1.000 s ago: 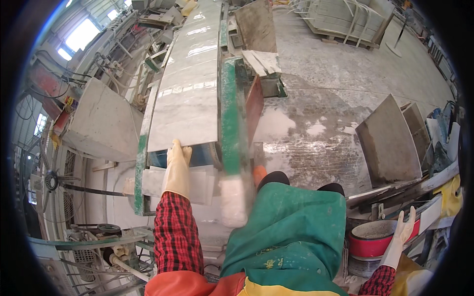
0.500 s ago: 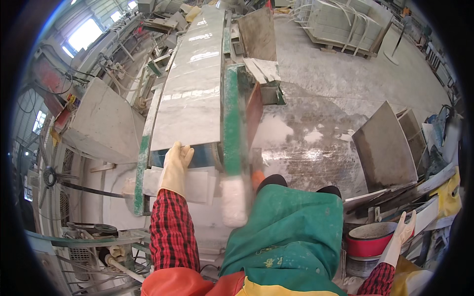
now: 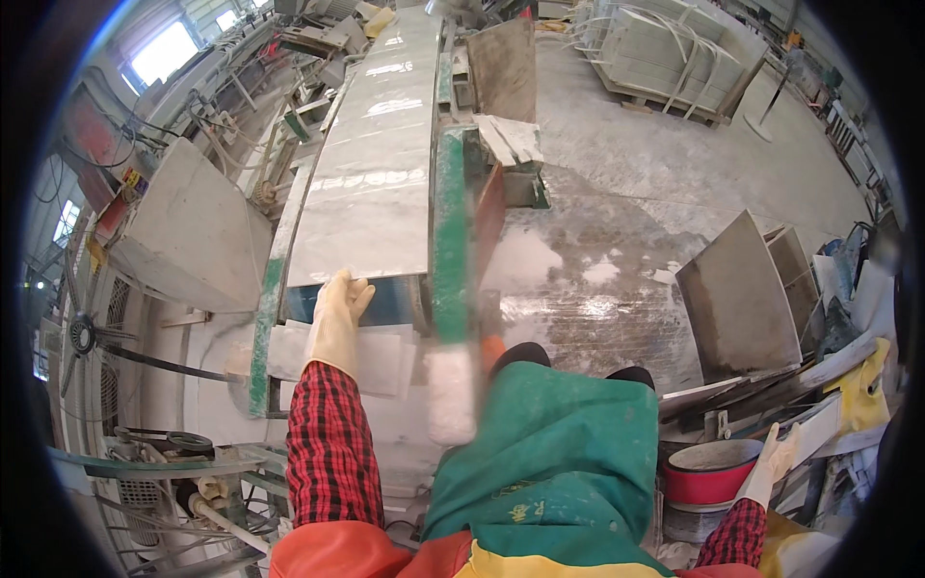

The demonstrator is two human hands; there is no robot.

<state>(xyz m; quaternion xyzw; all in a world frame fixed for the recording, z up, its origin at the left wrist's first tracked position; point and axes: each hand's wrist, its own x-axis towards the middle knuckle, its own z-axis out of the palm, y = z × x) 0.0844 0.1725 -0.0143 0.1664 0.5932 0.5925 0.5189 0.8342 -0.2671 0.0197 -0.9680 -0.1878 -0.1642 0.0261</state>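
My left hand point(image 3: 337, 313) flat, fingers together, on slab point(image 3: 371, 183) end; right hand point(image 3: 776, 462) open, off by bucket point(image 3: 708, 472). Feeding step, I judge; next needs steady push.

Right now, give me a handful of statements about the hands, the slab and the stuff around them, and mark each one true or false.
1. The left hand, in a pale glove, rests at the near edge of the long stone slab. True.
2. The slab lies flat between green rails. True.
3. The right hand also presses on the slab. False: it is out to the right, by the red bucket, well away from the slab.
4. The bucket is blue. False: it is red.
5. The sleeves are red and black check. True.
6. The floor right of the rails is dry and clean. False: it looks wet and streaked with pale sludge.
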